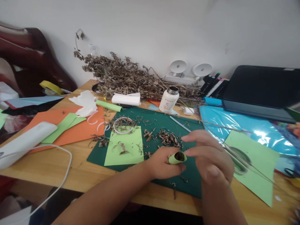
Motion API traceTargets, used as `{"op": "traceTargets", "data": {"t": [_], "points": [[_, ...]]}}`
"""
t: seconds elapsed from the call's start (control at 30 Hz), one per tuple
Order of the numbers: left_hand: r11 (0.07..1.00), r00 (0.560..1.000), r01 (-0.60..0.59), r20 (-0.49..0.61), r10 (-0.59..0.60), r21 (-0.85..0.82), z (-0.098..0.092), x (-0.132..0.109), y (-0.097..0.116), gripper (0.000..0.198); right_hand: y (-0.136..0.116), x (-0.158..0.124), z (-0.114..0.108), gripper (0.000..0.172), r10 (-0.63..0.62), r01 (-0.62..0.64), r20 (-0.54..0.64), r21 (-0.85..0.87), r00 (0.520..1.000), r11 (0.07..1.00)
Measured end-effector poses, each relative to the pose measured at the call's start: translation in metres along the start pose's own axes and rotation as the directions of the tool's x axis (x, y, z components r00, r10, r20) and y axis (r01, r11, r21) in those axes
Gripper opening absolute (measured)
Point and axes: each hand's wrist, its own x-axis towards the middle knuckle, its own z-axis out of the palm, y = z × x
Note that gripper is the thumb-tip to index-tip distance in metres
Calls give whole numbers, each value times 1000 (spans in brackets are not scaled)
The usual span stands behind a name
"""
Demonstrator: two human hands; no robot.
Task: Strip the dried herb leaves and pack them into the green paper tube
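Observation:
My left hand [161,164] is wrapped round a rolled green paper tube [172,159], its open end tilted toward me with dark dried leaf bits inside. Just right of the tube, my right hand [211,156] has its fingers stretched out; one fingertip is close to the tube's rim, and I cannot tell whether it touches. Beyond both hands lies a small heap of dried leaves [170,138] on the green cutting mat [157,120]. A light green paper sheet [127,156] on the mat carries leaf scraps, and a white ring [123,125] rests over its far edge.
A big bundle of dried stems [131,76] lies along the wall. In front of it stands an uncapped white bottle [169,99]. At left are orange paper [91,129], a white corded device [30,142] and tissue [84,101]. Blue plastic film [246,125] and a laptop-like dark case [262,90] lie right.

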Motion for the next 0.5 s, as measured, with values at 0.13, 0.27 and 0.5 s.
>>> {"op": "traceTargets", "data": {"t": [0.13,0.27,0.5], "points": [[1000,1000,8,-11,-8,-19,0,0,3,18,4,1,-6,19,24,-23,97,-9,995,1000],[1000,999,28,-23,-29,-11,1,0,2,17,7,4,-10,22,-11,9,153,14,988,1000],[1000,999,20,-25,-20,9,1,1,-2,14,-2,10,-12,21,-170,224,214,-262,962,939]]}}
